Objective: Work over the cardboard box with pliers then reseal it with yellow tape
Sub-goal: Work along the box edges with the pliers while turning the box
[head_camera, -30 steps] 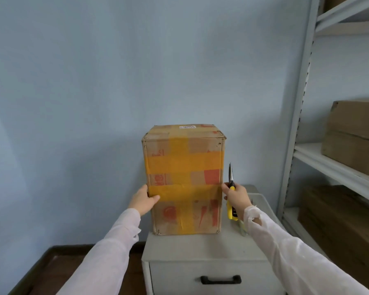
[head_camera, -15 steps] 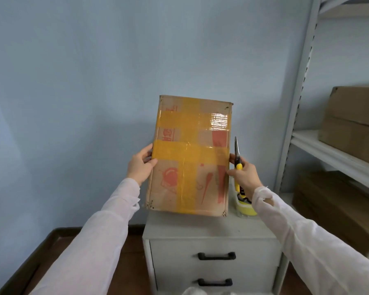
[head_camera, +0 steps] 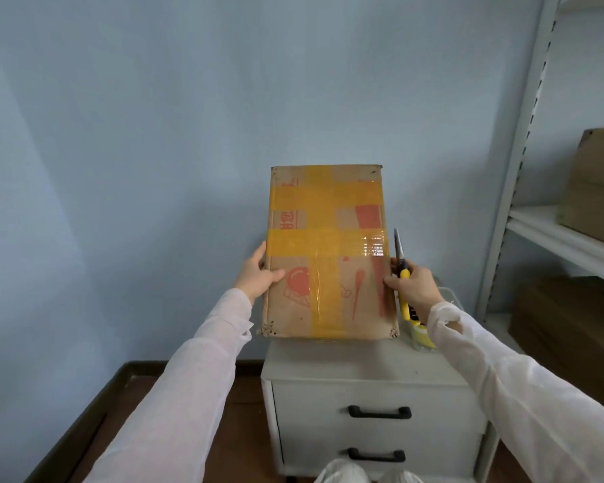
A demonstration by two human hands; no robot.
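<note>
The cardboard box (head_camera: pixel 328 252), crossed with bands of yellow tape and red print, is lifted above the white cabinet with its broad face toward me. My left hand (head_camera: pixel 258 270) grips its left edge, thumb on the front. My right hand (head_camera: pixel 412 284) presses against the right edge while holding the yellow-handled pliers (head_camera: pixel 402 273), jaws pointing up beside the box. A roll of yellow tape (head_camera: pixel 422 338) shows partly behind my right wrist on the cabinet.
The white two-drawer cabinet (head_camera: pixel 373 406) stands below the box against a pale blue wall. A grey metal shelf rack (head_camera: pixel 523 141) at right carries brown cardboard boxes (head_camera: pixel 597 183). A clear container (head_camera: pixel 447 294) sits at the cabinet's back right. Dark floor lies at left.
The box has risen off the cabinet top and tipped its taped face toward me. Both hands stayed on its sides, the right still holding the pliers.
</note>
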